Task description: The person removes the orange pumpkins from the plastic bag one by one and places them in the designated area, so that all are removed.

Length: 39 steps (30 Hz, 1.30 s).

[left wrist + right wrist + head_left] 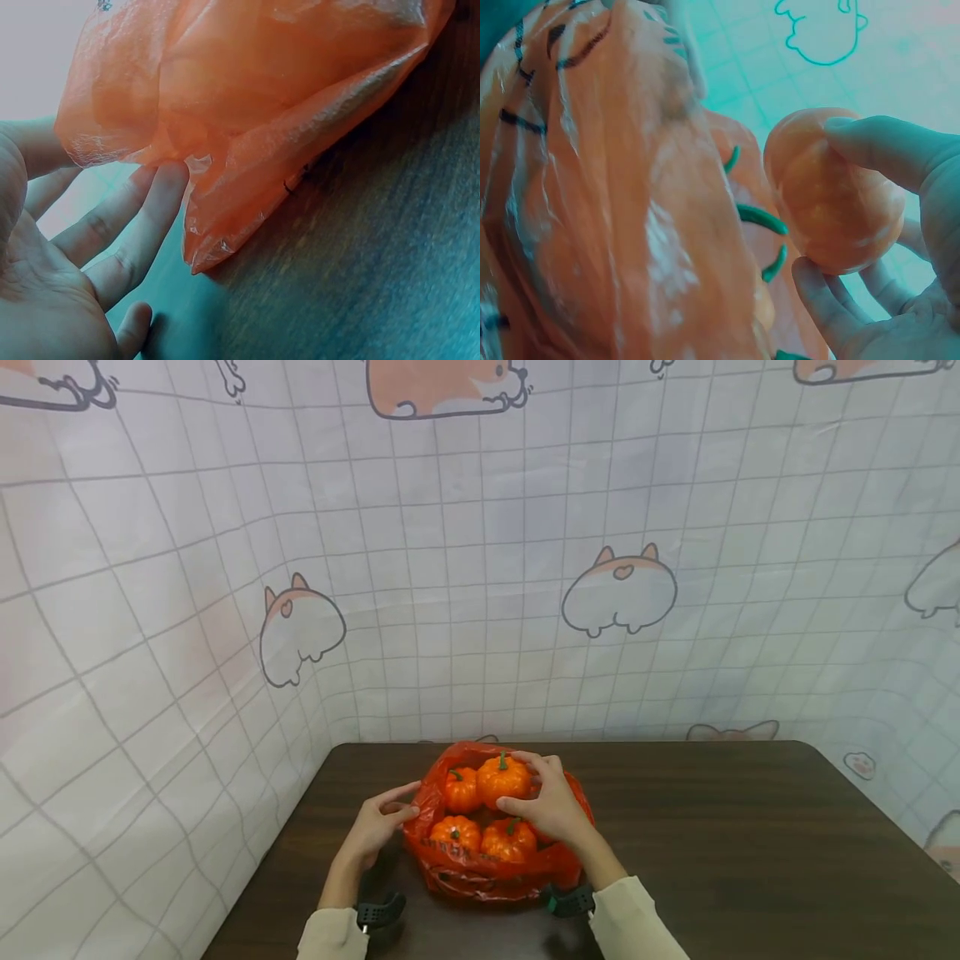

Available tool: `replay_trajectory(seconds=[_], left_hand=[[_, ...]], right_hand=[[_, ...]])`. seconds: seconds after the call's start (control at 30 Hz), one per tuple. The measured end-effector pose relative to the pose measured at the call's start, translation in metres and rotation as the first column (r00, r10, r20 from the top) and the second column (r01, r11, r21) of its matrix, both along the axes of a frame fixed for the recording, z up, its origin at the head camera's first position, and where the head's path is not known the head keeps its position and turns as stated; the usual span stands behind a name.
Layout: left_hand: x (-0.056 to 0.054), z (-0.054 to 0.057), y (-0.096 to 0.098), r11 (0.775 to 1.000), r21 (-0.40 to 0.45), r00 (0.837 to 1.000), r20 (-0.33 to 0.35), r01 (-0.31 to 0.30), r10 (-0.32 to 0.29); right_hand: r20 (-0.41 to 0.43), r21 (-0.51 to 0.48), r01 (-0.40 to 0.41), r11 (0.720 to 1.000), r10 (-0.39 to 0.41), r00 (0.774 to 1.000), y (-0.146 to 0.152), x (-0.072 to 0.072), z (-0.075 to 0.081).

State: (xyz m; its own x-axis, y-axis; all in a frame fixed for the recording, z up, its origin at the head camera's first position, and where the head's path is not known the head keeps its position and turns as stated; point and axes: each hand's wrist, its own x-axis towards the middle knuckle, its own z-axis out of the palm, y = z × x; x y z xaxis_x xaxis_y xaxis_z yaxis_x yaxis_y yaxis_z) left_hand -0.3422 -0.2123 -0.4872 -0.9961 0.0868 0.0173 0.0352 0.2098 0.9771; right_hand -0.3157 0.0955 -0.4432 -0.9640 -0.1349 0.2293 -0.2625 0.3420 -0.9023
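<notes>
A red plastic bag (480, 887) with dark print stands with its mouth wide on the table, several small orange pumpkins inside. At its left edge is my left hand (378, 827), pinching the rim between thumb and fingers. In the left wrist view, fingertips (174, 174) press against the bag's thin side (247, 150). My right hand (551, 806) holds one pumpkin (501, 781) with a green stem, thumb on one side and fingers on the other. The right wrist view shows this pumpkin (829, 195) at the bag's mouth, beside other green stems (761, 219).
The dark wooden table (720, 843) stretches off to the right of the bag. Behind and on the left hangs a white gridded cloth (480, 668) printed with cartoon dogs. Black bands (381, 912) sit on both wrists.
</notes>
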Motion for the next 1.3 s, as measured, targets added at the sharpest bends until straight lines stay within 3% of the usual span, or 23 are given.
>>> replay_trajectory(seconds=[0.8, 1.3], left_hand=[[0.000, -0.009, -0.002, 0.999, 0.008, 0.998, 0.045, 0.041, -0.041], [-0.003, -0.012, -0.002, 0.999, -0.007, 0.998, 0.061, 0.036, -0.035]], right_hand=[[0.022, 0.006, 0.108, 0.994, -0.109, 0.994, 0.081, -0.018, -0.006], [0.017, -0.012, 0.200, 0.980, -0.200, 0.980, 0.116, -0.017, -0.016]])
